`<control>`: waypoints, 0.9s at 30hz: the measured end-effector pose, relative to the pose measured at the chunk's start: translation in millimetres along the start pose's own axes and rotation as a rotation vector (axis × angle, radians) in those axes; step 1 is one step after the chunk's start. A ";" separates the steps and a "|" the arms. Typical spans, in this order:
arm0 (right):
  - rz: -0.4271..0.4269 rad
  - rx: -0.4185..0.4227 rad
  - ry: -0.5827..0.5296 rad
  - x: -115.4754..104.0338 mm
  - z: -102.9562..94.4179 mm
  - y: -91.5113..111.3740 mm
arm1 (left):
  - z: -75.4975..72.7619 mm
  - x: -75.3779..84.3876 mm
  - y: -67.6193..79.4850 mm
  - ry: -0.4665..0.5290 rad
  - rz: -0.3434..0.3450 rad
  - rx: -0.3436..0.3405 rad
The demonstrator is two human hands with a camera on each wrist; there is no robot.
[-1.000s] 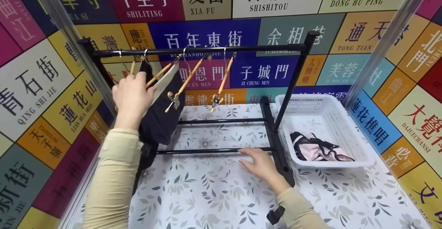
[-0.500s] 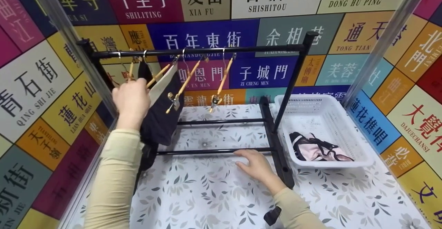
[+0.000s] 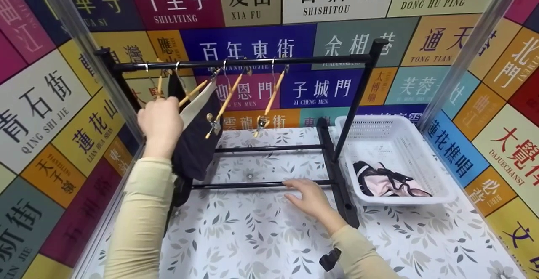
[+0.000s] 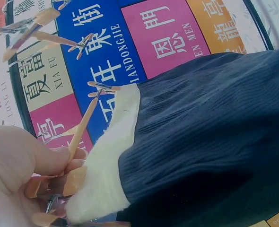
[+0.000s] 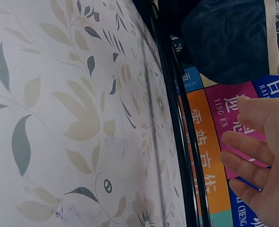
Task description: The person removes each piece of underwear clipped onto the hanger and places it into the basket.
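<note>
In the head view my left hand point(image 3: 160, 123) is at the left end of the black clothes rack point(image 3: 252, 63). The left wrist view shows its thumb and fingers gripping a wooden clip hanger point(image 4: 82, 124) near one clip. From that hanger a navy garment point(image 4: 201, 123) hangs by its cream waistband, the far clip pinching the band's upper end. My right hand point(image 3: 309, 197) is held low by the rack's front lower bar, fingers loosely spread with nothing in them. In the right wrist view the garment hangs beyond the right hand point(image 5: 257, 151).
Two bare clip hangers, one nearer the middle point(image 3: 230, 97) and one farther right point(image 3: 274, 98), hang on the rail. Right of the rack stands a white plastic basket point(image 3: 442, 186) with a pink and black garment point(image 3: 387, 182) inside. Sign-patterned walls enclose the back and sides.
My left hand has come down slightly with the hanger and garment. My right hand has drifted a little to the left.
</note>
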State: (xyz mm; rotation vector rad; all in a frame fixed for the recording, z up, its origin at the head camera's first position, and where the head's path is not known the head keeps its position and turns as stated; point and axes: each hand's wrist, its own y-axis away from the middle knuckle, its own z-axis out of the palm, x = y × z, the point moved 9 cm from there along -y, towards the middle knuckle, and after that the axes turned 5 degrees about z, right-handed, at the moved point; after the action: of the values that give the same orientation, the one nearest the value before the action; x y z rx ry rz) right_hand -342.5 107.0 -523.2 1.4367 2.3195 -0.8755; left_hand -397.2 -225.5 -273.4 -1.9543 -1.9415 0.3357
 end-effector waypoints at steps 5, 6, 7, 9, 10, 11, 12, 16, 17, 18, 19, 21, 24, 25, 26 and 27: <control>0.004 -0.018 -0.010 0.8 0.0 -0.3 | 0.9 -1.9 0.7 0.004 0.001 -0.002; 0.003 -0.016 -0.016 0.9 -0.4 -0.1 | 0.8 -2.1 0.7 0.007 0.003 0.001; 0.000 -0.014 -0.018 1.0 -0.8 0.0 | 0.6 -2.3 0.7 0.012 0.006 0.006; -0.004 -0.011 -0.023 1.5 -1.4 -0.1 | -0.5 -2.9 0.3 0.025 0.010 0.022; -0.008 -0.009 -0.025 1.7 -1.7 -0.4 | -1.7 -3.3 0.1 0.037 0.009 0.030; -0.009 -0.006 -0.025 1.7 -2.4 -0.8 | -3.2 -3.7 -0.3 0.049 0.007 0.038; -0.011 -0.006 -0.023 2.1 -2.7 -1.4 | -5.3 -4.0 -0.6 0.063 0.005 0.047; -0.024 -0.001 -0.025 1.4 -5.6 -5.7 | -15.8 -5.2 -0.6 0.119 -0.016 0.092; -0.026 0.002 -0.023 1.1 -6.8 -6.8 | -18.4 -5.4 -0.1 0.131 -0.022 0.107; -0.028 0.004 -0.022 0.7 -8.1 -8.1 | -20.9 -5.5 0.8 0.144 -0.027 0.122; -0.030 0.005 -0.020 0.2 -9.6 -9.4 | -23.2 -5.5 2.0 0.154 -0.033 0.135; -0.020 0.004 -0.013 -0.2 -12.7 -12.1 | -27.2 -5.3 5.1 0.173 -0.046 0.169; 0.009 -0.003 -0.007 0.7 -17.3 -16.6 | -29.8 -3.8 11.3 0.196 -0.057 0.194; 0.016 -0.006 -0.006 0.6 -19.1 -18.4 | -29.8 -3.3 13.6 0.200 -0.060 0.194; 0.023 -0.007 -0.003 0.5 -21.1 -20.3 | -29.6 -2.7 15.8 0.205 -0.061 0.197; 0.025 -0.007 0.000 0.1 -23.2 -22.3 | -28.7 -2.0 18.0 0.207 -0.060 0.193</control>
State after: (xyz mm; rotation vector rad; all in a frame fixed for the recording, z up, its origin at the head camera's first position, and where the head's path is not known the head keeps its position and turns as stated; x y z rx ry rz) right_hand -360.4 114.3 -497.4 1.4597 2.2976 -0.8595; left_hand -369.0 -229.8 -255.0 -1.7320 -1.7626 0.2805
